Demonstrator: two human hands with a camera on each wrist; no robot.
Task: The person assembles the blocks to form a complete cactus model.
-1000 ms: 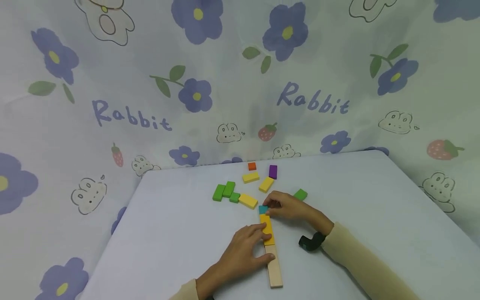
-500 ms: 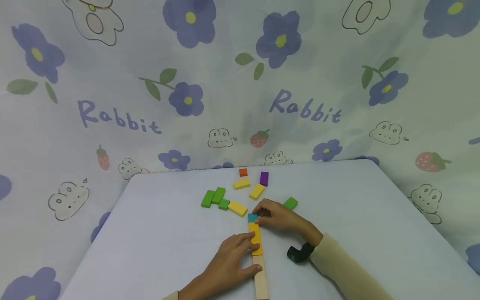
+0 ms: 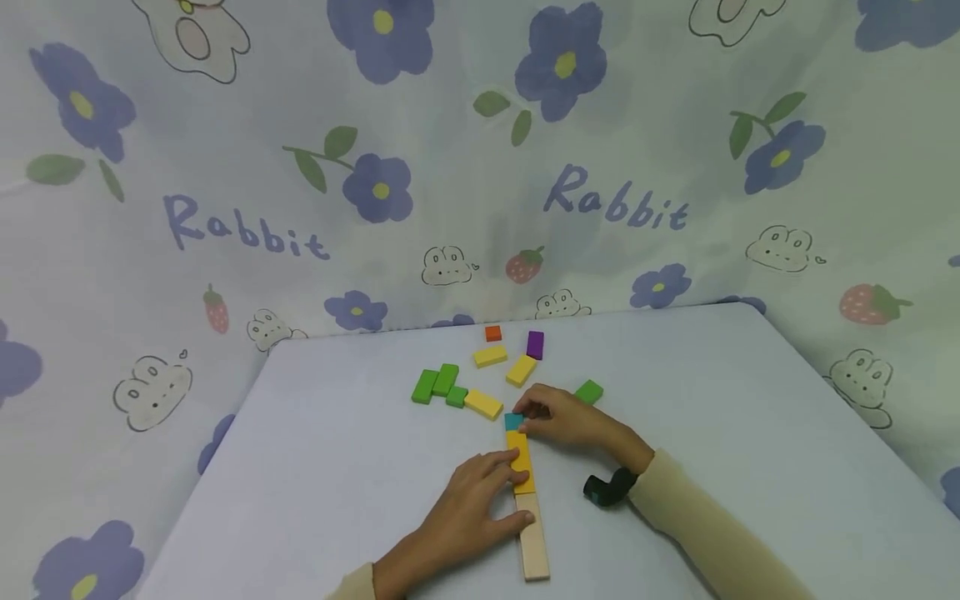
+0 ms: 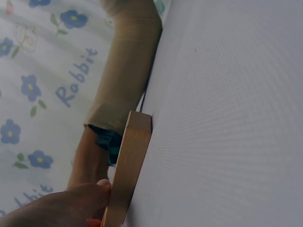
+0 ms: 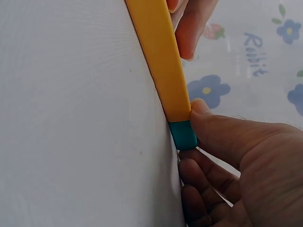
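On the white table a plain wooden block (image 3: 532,542), a longer orange block (image 3: 522,460) and a small teal block (image 3: 513,422) lie end to end in one row. My left hand (image 3: 468,508) rests over the row from the left, fingertips on the orange block and thumb on the wooden one. At the far end, my right hand (image 3: 562,417) pinches the teal block. In the right wrist view the thumb is by the seam between the orange block and the teal block (image 5: 183,135), and a finger bends round the teal end. The wooden block (image 4: 130,161) shows from its near end in the left wrist view.
Beyond the row lie several green blocks (image 3: 425,387), several yellow blocks (image 3: 483,405), a purple block (image 3: 535,345) and a red block (image 3: 492,333). Another green block (image 3: 589,392) is partly behind my right hand. A patterned curtain (image 3: 480,167) hangs along the table's back edge.
The head view has shifted slightly, moving the whole scene in frame. Both hands keep their places on the row, and the blocks lie as before.
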